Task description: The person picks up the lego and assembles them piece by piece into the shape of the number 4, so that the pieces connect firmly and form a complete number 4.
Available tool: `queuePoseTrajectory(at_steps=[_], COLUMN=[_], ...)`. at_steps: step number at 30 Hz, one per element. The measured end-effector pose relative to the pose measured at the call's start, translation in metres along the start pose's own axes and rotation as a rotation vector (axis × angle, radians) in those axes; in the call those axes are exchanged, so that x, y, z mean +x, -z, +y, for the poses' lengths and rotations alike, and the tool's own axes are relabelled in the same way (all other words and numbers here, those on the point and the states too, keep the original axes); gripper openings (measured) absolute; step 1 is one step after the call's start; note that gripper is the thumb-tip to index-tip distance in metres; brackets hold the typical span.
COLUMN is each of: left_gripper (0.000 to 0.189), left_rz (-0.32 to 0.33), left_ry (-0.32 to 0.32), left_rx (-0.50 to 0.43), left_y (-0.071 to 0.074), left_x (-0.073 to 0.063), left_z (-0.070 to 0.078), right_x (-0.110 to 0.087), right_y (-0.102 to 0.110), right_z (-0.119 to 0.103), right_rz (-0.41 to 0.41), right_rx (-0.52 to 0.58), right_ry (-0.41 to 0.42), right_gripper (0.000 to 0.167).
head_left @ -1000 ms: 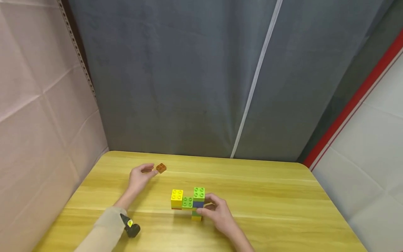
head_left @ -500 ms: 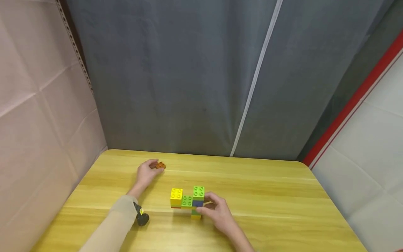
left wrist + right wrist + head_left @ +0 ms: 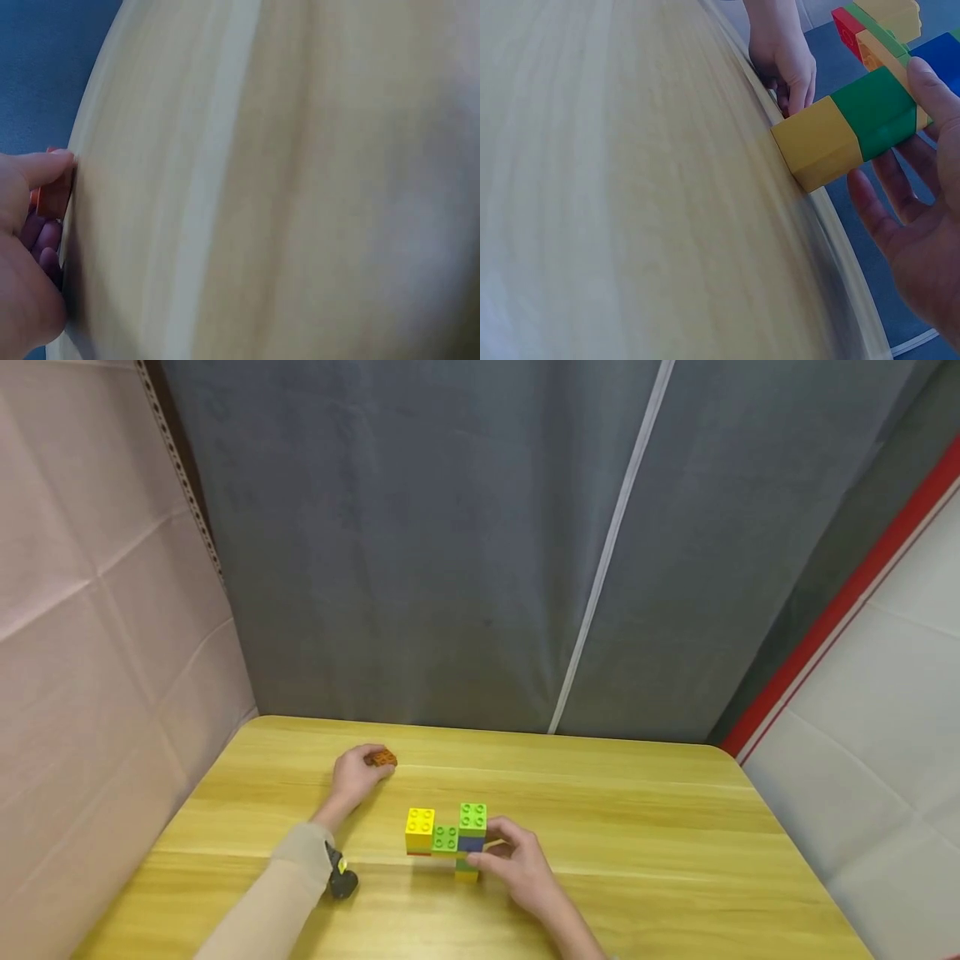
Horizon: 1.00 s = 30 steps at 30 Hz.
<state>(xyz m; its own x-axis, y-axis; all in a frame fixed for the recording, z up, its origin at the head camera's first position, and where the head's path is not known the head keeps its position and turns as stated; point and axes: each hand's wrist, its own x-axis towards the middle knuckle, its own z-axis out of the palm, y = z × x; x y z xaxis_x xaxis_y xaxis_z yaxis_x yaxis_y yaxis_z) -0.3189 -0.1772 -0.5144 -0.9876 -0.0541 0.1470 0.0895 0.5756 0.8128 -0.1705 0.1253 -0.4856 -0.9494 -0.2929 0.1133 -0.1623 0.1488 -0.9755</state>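
At the table's far left part, my left hand pinches an orange toy building brick between thumb and fingers. Part of that brick shows red-orange behind the thumb in the left wrist view. Near the middle, my right hand holds the right side of a built brick structure. A yellow brick tops its left end, and a light green brick over a blue one tops its right. The right wrist view shows its base, a yellow brick under a dark green brick, standing on the tabletop.
The wood-grain table has rounded far corners. A grey curtain hangs behind it, with pale cloth at the left and a white panel with a red strip at the right. A black camera is strapped to the left wrist.
The left hand has moved right and slightly away, from beside the orange brick to a pinch on it. The right hand and the brick structure have stayed in place.
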Motion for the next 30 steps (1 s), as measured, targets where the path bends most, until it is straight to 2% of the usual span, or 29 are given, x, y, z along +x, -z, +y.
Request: queuePoseTrajectory(at_steps=[7, 13, 17, 24, 30], left_gripper=[0.037, 0.039, 0.04, 0.039, 0.039], left_rz=[-0.067, -0.137, -0.182, -0.234, -0.338], left_ry=[-0.027, -0.025, -0.032, -0.123, -0.139], left_rx=[-0.063, -0.14, -0.178, -0.205, -0.295], left_y=[0.006, 0.018, 0.03, 0.048, 0.058], left_x=[-0.012, -0.028, -0.041, -0.064, -0.083], left_z=[0.001, 0.013, 0.027, 0.06, 0.087], right_x=[0.002, 0.002, 0.003, 0.002, 0.002], right_y=[0.001, 0.001, 0.002, 0.003, 0.003], right_z=[0.001, 0.002, 0.002, 0.002, 0.003], right_rz=[-0.005, -0.005, -0.002, -0.004, -0.001], right_rx=[-0.017, -0.018, -0.022, -0.026, -0.03], right_ry=[-0.005, -0.001, 0.005, -0.007, -0.005], right_gripper=[0.032, 0.032, 0.033, 0.033, 0.032])
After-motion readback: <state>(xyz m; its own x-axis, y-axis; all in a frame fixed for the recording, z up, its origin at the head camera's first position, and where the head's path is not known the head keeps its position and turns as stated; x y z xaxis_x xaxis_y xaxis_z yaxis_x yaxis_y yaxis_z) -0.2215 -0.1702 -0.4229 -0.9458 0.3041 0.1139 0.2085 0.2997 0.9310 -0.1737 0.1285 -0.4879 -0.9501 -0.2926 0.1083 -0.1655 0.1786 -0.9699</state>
